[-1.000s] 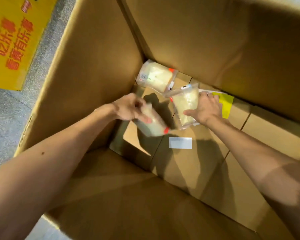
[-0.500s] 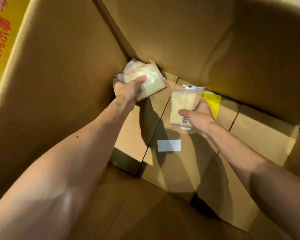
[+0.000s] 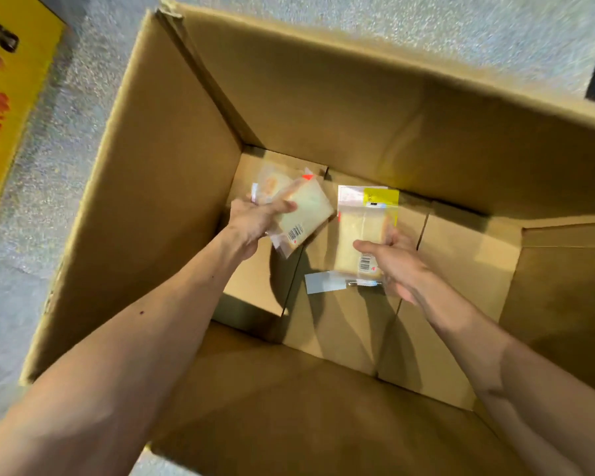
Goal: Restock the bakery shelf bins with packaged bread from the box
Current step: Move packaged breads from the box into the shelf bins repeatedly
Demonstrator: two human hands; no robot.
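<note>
A person is reaching both bare arms into a large cardboard box (image 3: pixel 172 166) standing on a speckled grey floor (image 3: pixel 358 22). The left hand (image 3: pixel 255 219) is gripping a clear bread packet (image 3: pixel 306 214), with a second packet (image 3: pixel 272 185), blurred, showing just behind it. The right hand (image 3: pixel 397 262) is holding a third packet (image 3: pixel 361 231) upright, its yellow label (image 3: pixel 381 197) at the top. A white sticker (image 3: pixel 323 282) is showing on the box bottom, and a yellow carton (image 3: pixel 11 115) is sitting at far left.

1. The left hand (image 3: pixel 255 218), which held one packet a second ago, now grips a front packet (image 3: pixel 303 214) with, apparently, a second packet (image 3: pixel 270 187) behind it; the view is blurred.
2. That second packet has left the far-left corner of the box (image 3: pixel 172 166).
3. The right hand (image 3: pixel 395 262) has raised its yellow-labelled packet (image 3: pixel 363 231) upright, barcode towards the camera.
4. Both hands have lifted away from the box bottom.
</note>
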